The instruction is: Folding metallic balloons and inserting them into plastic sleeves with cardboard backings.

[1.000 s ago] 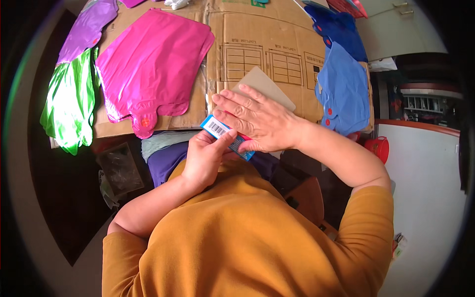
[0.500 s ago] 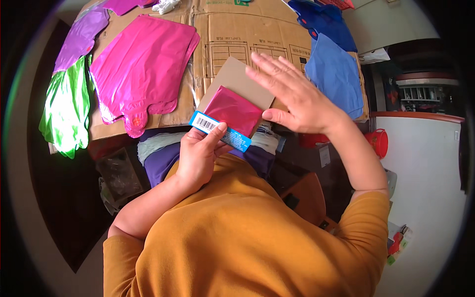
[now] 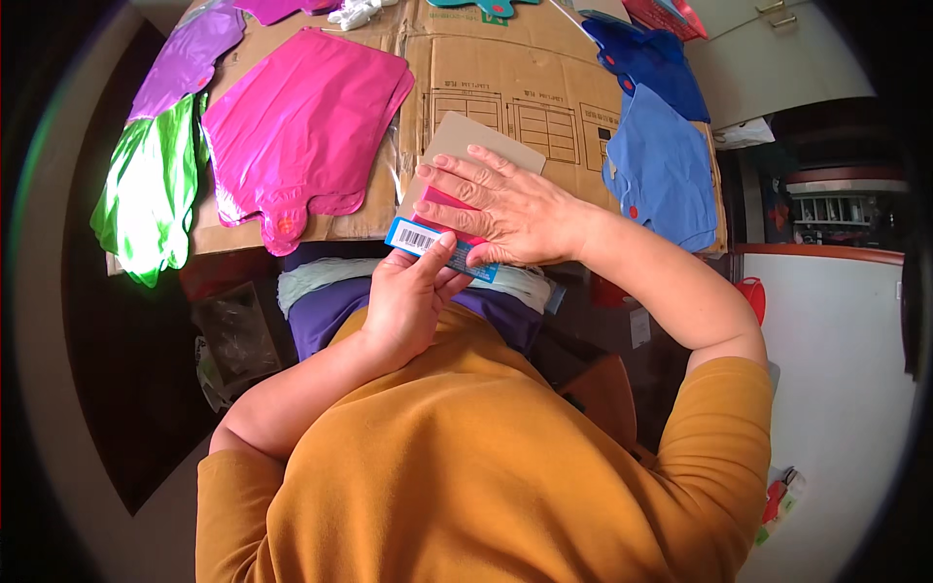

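Note:
My left hand [image 3: 403, 303] pinches the lower edge of a beige card [image 3: 468, 134], thumb on top and the other fingers mostly hidden behind. A blue strip [image 3: 398, 234] with a barcode runs along that edge. On the card lies a folded shiny pink foil piece [image 3: 447, 196], mostly covered. My right hand [image 3: 520, 212] rests flat over it, fingers stretched out and pointing left. Just beyond, a large flat pink foil balloon [image 3: 306, 121] lies on the cardboard [image 3: 496, 63].
Green [image 3: 146, 189] and purple [image 3: 194, 58] foil balloons lie at the left edge of the cardboard. Light blue [image 3: 661, 160] and dark blue [image 3: 646, 68] ones lie at the right. A teal piece [image 3: 486, 5] and a white bundle [image 3: 360, 12] are at the far side.
My right hand has come down and left, from raised beside the card to flat over the pink foil. My left hand keeps its hold. The view has shifted slightly.

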Available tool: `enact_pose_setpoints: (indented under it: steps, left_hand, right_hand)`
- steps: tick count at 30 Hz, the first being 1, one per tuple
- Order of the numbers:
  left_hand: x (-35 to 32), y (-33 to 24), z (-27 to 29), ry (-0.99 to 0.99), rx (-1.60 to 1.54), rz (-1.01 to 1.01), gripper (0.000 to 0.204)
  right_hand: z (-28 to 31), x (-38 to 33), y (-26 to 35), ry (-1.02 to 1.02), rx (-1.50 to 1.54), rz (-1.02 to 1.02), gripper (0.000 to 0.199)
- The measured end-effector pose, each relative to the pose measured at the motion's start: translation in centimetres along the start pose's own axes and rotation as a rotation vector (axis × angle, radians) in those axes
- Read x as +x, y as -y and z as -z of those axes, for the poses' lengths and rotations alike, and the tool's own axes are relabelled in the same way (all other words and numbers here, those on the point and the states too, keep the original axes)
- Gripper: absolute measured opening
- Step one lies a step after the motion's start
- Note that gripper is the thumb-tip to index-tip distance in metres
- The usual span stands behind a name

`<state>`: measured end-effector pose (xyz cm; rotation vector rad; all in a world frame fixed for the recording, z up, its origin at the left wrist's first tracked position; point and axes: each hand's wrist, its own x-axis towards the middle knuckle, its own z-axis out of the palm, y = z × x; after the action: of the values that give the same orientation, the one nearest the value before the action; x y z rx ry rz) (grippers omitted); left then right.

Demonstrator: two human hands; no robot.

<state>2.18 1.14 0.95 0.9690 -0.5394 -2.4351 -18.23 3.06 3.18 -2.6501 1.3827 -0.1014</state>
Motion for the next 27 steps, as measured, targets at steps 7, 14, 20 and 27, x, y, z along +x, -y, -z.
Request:
enact_pose_setpoints:
  steps: [7,14,20,27]
  left_hand:
    - [-0.4,-0.4,0.0,0.018,-0.016,0.042,0.016]
    - [-1.2,-1.1,-0.2,0.052,-0.074,0.099,0.018]
    - [-1.1,-1.0,-0.4,0.023,-0.053,0.12,0.016]
    - [-1.7,-2.6,-1.1,-0.004,-0.013,0.155,0.018]
  right_hand:
    - [1.8,0.1,0.9,0.06,0.13,-0.093,0.071]
    - [1.2,0.7,0.9,0.087,0.049,-0.052,0.063]
    - [0.5,0.8,0.9,0.069,0.016,-0.013,0.061]
    - [2.9,1.2,0.0,0.101,0.395,-0.003,0.062]
